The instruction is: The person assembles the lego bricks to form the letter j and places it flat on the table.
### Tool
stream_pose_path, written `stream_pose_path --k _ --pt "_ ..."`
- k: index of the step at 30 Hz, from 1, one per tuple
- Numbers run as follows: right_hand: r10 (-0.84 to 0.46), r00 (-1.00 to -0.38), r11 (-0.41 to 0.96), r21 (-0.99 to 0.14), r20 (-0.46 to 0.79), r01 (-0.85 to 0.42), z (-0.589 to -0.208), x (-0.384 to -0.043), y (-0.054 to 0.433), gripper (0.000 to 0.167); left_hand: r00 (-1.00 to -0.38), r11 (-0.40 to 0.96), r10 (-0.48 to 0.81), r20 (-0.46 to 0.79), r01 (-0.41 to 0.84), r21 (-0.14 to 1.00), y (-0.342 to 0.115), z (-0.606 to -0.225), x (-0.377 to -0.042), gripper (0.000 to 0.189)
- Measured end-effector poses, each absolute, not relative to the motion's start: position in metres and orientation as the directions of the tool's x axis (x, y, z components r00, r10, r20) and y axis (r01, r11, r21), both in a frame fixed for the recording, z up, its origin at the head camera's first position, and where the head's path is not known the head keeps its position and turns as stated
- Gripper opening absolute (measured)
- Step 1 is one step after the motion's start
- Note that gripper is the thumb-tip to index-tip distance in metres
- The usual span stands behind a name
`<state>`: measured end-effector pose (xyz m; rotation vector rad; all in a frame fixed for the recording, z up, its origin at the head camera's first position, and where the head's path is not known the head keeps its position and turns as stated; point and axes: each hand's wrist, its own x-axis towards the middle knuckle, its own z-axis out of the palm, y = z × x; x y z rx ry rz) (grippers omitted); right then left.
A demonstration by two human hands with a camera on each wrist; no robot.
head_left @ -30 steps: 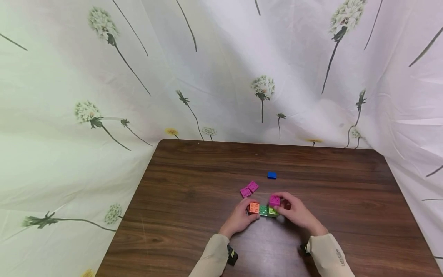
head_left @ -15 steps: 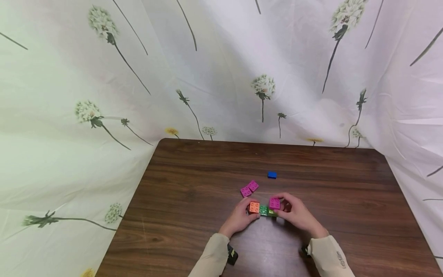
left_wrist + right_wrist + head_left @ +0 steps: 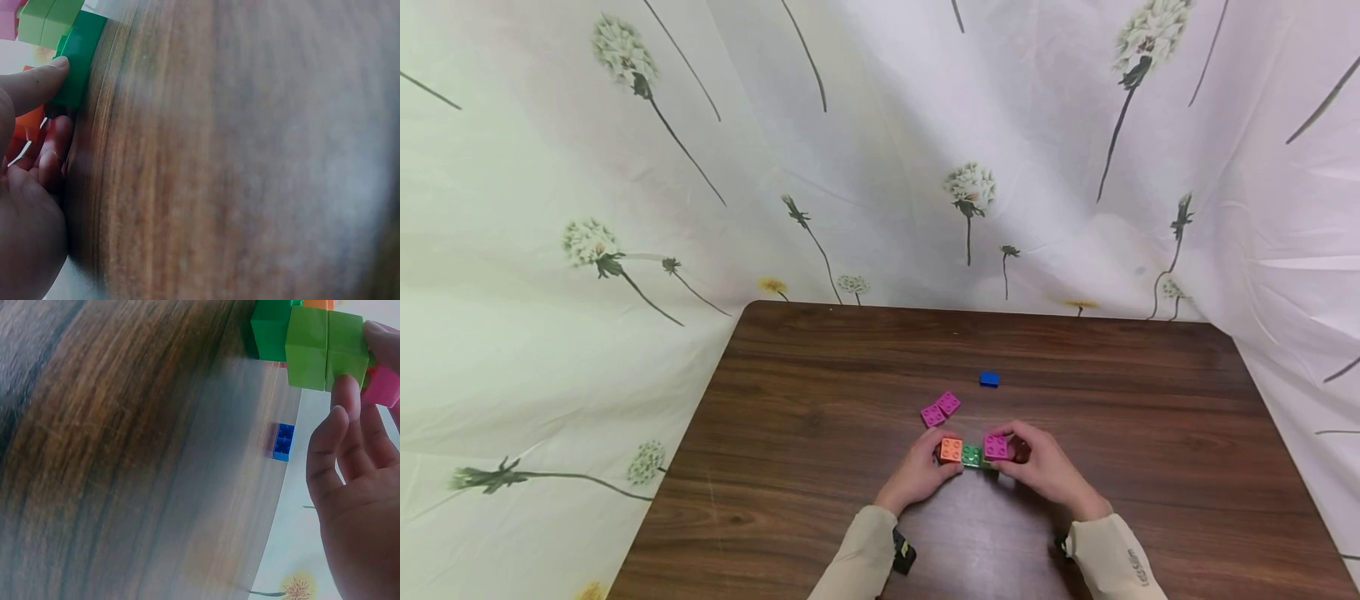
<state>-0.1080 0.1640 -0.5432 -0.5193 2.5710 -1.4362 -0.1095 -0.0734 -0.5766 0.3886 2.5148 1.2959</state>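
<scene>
A row of joined toy building bricks lies on the table in the head view. My left hand (image 3: 920, 471) grips its left end, around an orange brick (image 3: 951, 450), with the thumb against the green brick (image 3: 81, 56). Two stacked light green bricks (image 3: 307, 349) rise from the right end of the green one. My right hand (image 3: 1047, 468) pinches a magenta brick (image 3: 996, 447) over the light green stack, which it mostly covers from above. In the right wrist view that magenta brick looks slightly tilted against the stack, and a fingertip touches the light green brick.
Two magenta bricks (image 3: 940, 410) lie corner to corner beyond the left hand. Farther back is a blue brick (image 3: 989, 379). The brown wooden table (image 3: 820, 375) ends at a white cloth (image 3: 880, 167) printed with dandelions.
The right hand has brought the magenta brick slightly toward me, over the light green stack, hiding more of it. The left hand and the loose bricks stay in place.
</scene>
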Motion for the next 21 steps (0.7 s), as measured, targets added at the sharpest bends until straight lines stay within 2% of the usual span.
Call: stream_pose_path --k 21 --pt "-0.337 -0.940 0.497 -0.837 0.059 -0.230 -0.5460 -0.1067 0.1624 0.033 -0.926 0.574 0.349 -0.146 0.088 0.814 -0.0728 -0.5766 -0.1097 0.039"
